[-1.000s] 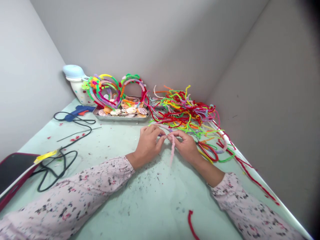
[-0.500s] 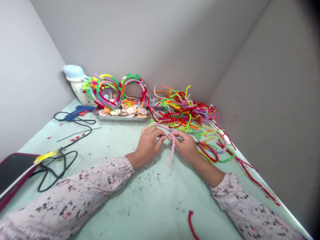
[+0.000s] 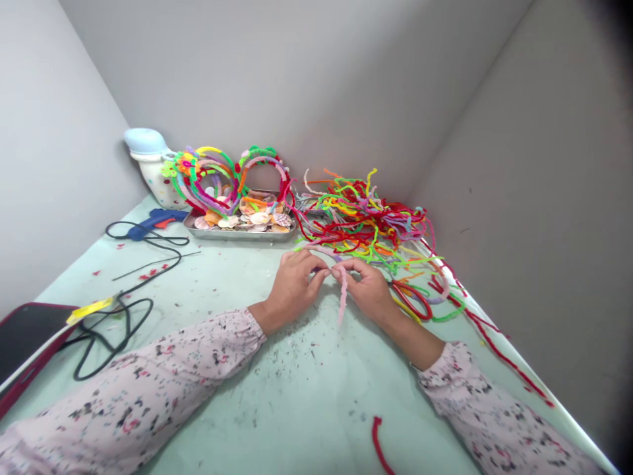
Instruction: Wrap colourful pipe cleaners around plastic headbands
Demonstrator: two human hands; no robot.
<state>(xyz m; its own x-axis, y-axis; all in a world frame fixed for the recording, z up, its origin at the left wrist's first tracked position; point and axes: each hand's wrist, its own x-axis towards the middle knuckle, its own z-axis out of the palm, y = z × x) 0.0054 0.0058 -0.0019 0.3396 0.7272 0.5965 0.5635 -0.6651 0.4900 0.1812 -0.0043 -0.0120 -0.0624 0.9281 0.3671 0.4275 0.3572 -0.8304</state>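
A pink pipe cleaner (image 3: 342,305) hangs down from between my two hands, its lower end loose above the table. My left hand (image 3: 299,284) pinches thumb and forefinger together at the pipe cleaner's upper part. Close against it, my right hand (image 3: 364,284) also pinches the pink strand. The exact spot where the fingertips meet is partly hidden. Just behind the fingers a pink and purple fuzzy band (image 3: 324,251) curves over; whether it joins the strand I cannot tell. Red-handled scissors (image 3: 413,298) lie beside my right wrist.
Behind my hands stands a metal tray (image 3: 237,235) of seashells with fuzzy headbands (image 3: 208,185) on it. A tangled heap of pipe cleaners (image 3: 366,211) lies right of it. At left are a blue glue gun (image 3: 155,223), a black cord (image 3: 143,310) and a white jar (image 3: 157,171).
Both hands stay in almost the same place. The hanging end of the pink pipe cleaner has shifted very slightly to the right.
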